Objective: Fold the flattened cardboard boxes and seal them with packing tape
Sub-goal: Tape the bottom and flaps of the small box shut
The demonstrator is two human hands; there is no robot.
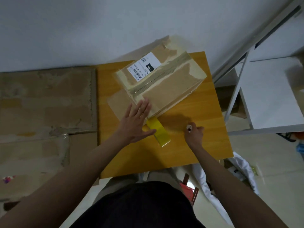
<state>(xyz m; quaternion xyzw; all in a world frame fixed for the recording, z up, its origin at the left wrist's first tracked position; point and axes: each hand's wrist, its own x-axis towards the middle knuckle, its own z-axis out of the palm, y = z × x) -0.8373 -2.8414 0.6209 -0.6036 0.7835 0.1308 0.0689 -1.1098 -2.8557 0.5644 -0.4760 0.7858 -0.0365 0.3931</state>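
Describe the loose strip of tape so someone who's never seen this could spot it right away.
Find the orange-brown wooden table, then the cardboard box on it. The strip of yellow tape runs from the box's near corner toward the person, between the left hand and right hand; nothing else there is glossy yellow.

- I see a white label [144, 66] stuck on top of the brown cardboard box [162, 83].
- On the label is a black patch with white letters. I read "15H".
- Beside it runs a line of bigger print. I read "15H-159 A03-710", but the last part may be wrong since it is small and turned sideways.
- The label also has a little square code and a stripe code. I can't read the tiny print near them.
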